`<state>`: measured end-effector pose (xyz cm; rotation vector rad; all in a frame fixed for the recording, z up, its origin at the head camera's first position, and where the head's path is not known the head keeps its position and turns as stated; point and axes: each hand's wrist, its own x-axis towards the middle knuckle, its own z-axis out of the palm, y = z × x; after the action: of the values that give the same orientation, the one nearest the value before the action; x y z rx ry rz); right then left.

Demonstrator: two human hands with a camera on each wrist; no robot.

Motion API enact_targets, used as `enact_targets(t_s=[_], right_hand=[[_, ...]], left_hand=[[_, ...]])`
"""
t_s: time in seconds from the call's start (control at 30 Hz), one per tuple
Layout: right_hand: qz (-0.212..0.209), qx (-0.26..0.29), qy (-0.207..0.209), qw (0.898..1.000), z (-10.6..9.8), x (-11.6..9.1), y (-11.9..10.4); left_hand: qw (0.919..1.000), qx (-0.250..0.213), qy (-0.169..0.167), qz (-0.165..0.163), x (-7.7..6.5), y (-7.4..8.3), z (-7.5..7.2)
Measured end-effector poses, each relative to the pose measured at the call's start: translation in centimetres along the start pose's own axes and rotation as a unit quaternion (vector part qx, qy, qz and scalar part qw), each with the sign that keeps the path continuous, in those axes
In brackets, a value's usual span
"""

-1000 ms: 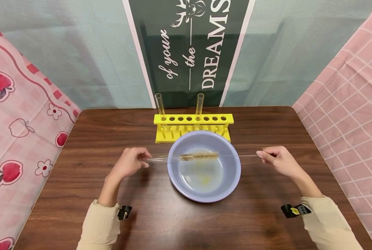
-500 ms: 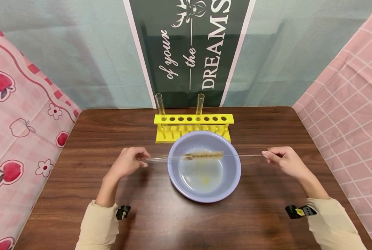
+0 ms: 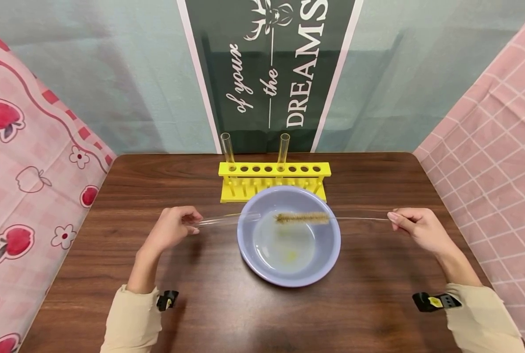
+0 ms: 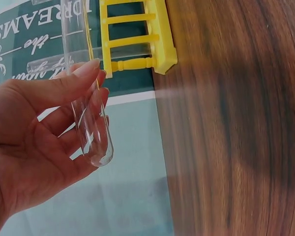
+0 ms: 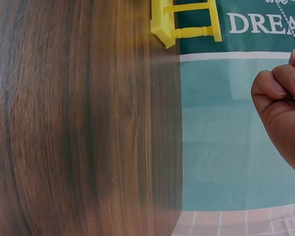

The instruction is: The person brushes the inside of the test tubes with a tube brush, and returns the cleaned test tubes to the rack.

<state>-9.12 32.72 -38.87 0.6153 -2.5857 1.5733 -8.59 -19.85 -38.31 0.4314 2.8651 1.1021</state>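
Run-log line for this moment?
left hand: holds test tube | right hand: pinches brush wire | bristles: over basin, outside test tube

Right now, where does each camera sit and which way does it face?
Head: worn there, facing forward and down over the basin; left hand, right hand and sleeves show.
Left wrist: worn there, facing the left hand holding a test tube.
Right wrist: worn there, facing the tabletop; right hand shows at right edge.
Shared by both wrist views: yellow test-tube rack.
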Motion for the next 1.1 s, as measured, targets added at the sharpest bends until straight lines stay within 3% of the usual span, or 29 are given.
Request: enact_targets(t_s=[0.37,0.7,1.1], right_hand=[[0.006,0.128,-0.006,0.992,1.1,0.7,-0.6],[0.025,0.114,0.0,0.993,1.7,0.4,-0.2],[0.031,0.179,0.001,0.983,1.7,-0.3,0.5]], left_hand=[[0.9998,-0.015,-0.003,0.012,0.4,0.4,0.6],[0.9996,-0.028,-0.004,0.004,0.2,0.3,0.7],[0.9976,-0.009,0.064,0.026,0.3,0.0,1.0]])
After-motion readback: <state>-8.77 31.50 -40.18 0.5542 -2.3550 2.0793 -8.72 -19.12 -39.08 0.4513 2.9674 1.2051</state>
